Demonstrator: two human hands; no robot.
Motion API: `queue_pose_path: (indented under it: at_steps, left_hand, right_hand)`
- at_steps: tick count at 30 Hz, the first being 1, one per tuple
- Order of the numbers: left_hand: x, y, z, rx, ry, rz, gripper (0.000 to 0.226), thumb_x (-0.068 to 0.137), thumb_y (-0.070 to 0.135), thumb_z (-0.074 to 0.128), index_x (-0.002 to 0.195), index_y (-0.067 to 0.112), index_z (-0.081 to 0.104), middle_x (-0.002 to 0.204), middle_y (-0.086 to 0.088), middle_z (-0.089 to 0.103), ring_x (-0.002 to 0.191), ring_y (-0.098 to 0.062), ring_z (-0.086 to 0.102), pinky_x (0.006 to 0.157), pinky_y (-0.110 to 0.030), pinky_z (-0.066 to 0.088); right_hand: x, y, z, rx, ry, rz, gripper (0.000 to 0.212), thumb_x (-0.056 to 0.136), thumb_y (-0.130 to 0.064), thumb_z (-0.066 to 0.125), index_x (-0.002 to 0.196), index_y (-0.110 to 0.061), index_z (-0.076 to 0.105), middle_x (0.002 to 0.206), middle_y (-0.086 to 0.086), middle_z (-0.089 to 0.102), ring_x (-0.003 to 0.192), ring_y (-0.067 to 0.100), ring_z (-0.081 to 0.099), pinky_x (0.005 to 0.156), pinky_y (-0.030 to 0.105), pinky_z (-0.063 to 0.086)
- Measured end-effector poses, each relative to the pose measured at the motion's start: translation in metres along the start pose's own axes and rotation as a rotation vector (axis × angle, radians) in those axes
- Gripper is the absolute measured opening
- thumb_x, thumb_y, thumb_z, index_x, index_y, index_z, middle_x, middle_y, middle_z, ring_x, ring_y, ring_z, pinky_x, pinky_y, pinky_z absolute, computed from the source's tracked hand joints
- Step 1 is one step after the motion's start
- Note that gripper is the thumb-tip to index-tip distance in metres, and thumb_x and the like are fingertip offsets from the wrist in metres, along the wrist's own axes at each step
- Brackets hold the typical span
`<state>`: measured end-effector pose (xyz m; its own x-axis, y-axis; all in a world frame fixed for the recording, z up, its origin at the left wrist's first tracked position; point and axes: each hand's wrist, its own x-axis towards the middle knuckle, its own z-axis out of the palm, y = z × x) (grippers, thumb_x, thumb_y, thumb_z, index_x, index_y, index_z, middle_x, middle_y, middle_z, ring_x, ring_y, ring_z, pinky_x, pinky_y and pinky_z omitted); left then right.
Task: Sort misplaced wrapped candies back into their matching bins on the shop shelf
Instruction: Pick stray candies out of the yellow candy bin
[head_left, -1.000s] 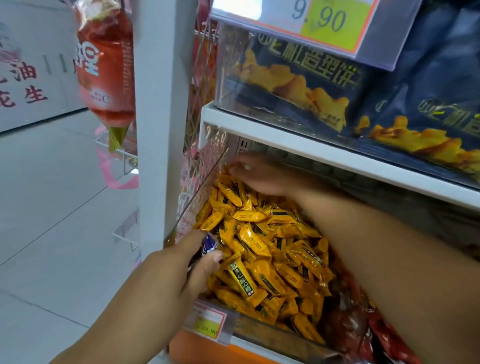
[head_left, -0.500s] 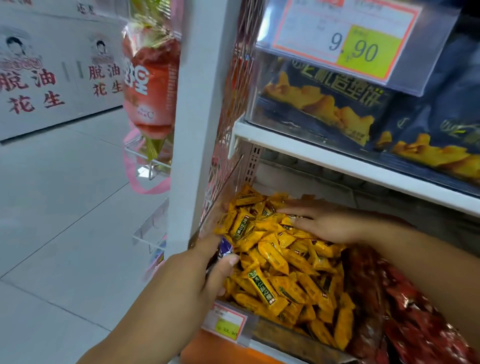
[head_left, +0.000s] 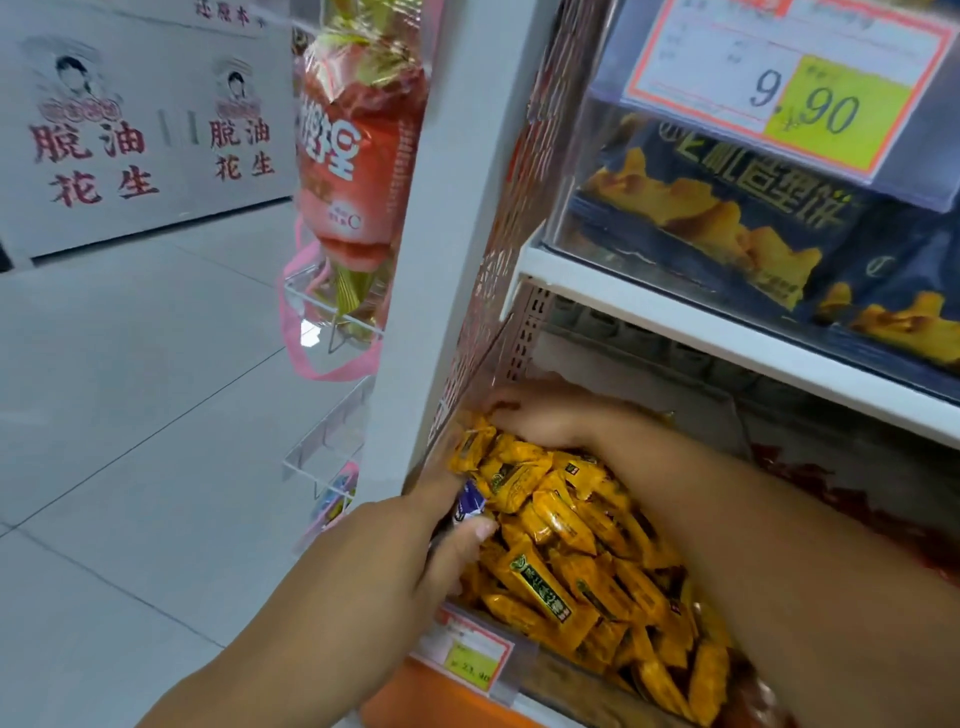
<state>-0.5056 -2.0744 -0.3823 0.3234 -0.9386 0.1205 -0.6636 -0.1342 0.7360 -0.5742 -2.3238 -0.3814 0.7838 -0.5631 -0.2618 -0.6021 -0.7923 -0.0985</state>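
Bright, even shop light; soft motion blur, wide-angle edge bending.

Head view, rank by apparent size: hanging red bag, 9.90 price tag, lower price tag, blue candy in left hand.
Largest: 9.90 price tag and hanging red bag, similar, tag cropped, unranked.
Next: lower price tag.
Smallest: blue candy, in left hand.

Left hand (head_left: 410, 551) hovering at front left corner of bin (head_left: 550, 671), thumb and forefinger pinching purple candy (head_left: 470, 505). Right arm stretching across; right hand (head_left: 545, 415) lying palm-down at rear left corner, fingers curling down.
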Motion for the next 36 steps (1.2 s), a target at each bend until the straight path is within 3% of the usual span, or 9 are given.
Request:
queue_pose_path:
  at_steps: [4,8,12,15,18,21,24,30,36]
  left_hand:
    - [0.0,-0.002,0.0,-0.046,0.032,0.038,0.034,0.087,0.061,0.028,0.09,0.032,0.047,0.07,0.01,0.069,0.069,0.002,0.063,0.062,-0.014,0.049]
    - [0.0,0.0,0.001,-0.027,0.004,0.023,0.043,0.077,0.066,0.021,0.088,0.033,0.046,0.072,0.012,0.069,0.071,0.007,0.062,0.063,-0.017,0.049]
    - [-0.003,-0.001,0.0,-0.063,0.008,0.027,0.042,0.077,0.065,0.025,0.087,0.032,0.048,0.074,0.022,0.068,0.071,0.008,0.061,0.062,-0.014,0.048]
    - [-0.004,0.0,0.001,-0.056,0.019,0.04,0.044,0.075,0.068,0.023,0.089,0.034,0.048,0.074,0.018,0.068,0.074,0.008,0.061,0.063,-0.014,0.048]
    - [-0.004,0.003,0.002,-0.037,0.014,0.055,0.046,0.074,0.07,0.02,0.09,0.036,0.046,0.08,0.03,0.064,0.075,0.01,0.061,0.064,-0.014,0.049]
    - [-0.004,0.003,0.002,-0.039,0.007,0.054,0.051,0.071,0.072,0.017,0.09,0.036,0.047,0.083,0.041,0.058,0.074,0.01,0.061,0.064,-0.014,0.049]
    - [-0.002,0.0,0.003,-0.038,0.027,0.056,0.055,0.068,0.075,0.013,0.089,0.037,0.046,0.079,0.028,0.066,0.072,0.007,0.063,0.072,-0.023,0.052]
    - [0.0,0.0,0.001,-0.036,0.005,0.023,0.057,0.067,0.075,0.011,0.089,0.037,0.047,0.073,0.019,0.068,0.072,0.007,0.062,0.072,-0.024,0.052]
    - [-0.002,-0.002,0.001,-0.049,0.021,0.011,0.046,0.073,0.07,0.017,0.087,0.039,0.047,0.074,0.026,0.067,0.072,0.01,0.061,0.065,-0.015,0.049]
  right_hand:
    - [-0.034,0.027,-0.004,-0.111,-0.044,-0.064,0.032,0.095,-0.046,0.039,0.122,-0.045,0.057,0.137,-0.016,0.052,0.128,0.015,0.044,0.108,0.032,0.032]
    - [-0.075,0.044,0.003,-0.085,0.002,-0.139,0.062,0.077,-0.062,0.021,0.118,-0.039,0.062,0.127,-0.016,0.057,0.123,0.01,0.047,0.108,0.034,0.032]
    - [-0.093,0.044,-0.007,-0.087,-0.06,-0.105,0.036,0.098,-0.044,0.039,0.125,-0.035,0.06,0.134,-0.018,0.052,0.129,0.008,0.041,0.113,0.031,0.025]
    - [-0.083,0.036,-0.021,0.015,-0.153,0.028,0.035,0.102,-0.039,0.038,0.125,-0.027,0.062,0.125,-0.009,0.059,0.115,0.013,0.055,0.103,0.031,0.04]
    - [-0.047,0.015,-0.025,0.043,0.057,0.055,0.033,0.101,-0.04,0.039,0.105,-0.02,0.066,0.105,0.005,0.067,0.094,0.021,0.064,0.085,0.035,0.051]
    - [-0.01,-0.008,-0.008,0.061,-0.006,-0.004,0.034,0.097,-0.047,0.045,0.119,-0.029,0.063,0.124,-0.001,0.06,0.107,0.017,0.057,0.094,0.033,0.045]
    - [0.003,-0.011,0.011,0.028,-0.176,-0.021,0.051,0.095,-0.059,0.036,0.131,-0.029,0.056,0.142,0.0,0.05,0.125,0.022,0.048,0.104,0.031,0.036]
    - [-0.042,0.03,-0.002,-0.167,-0.132,-0.11,0.052,0.092,-0.063,0.026,0.075,-0.025,0.057,0.082,-0.009,0.059,0.085,0.01,0.056,0.076,0.028,0.042]
    - [-0.08,0.051,-0.005,-0.254,-0.09,-0.064,0.037,0.097,-0.058,0.03,0.112,-0.044,0.061,0.137,-0.016,0.044,0.134,0.008,0.032,0.115,0.045,0.018]
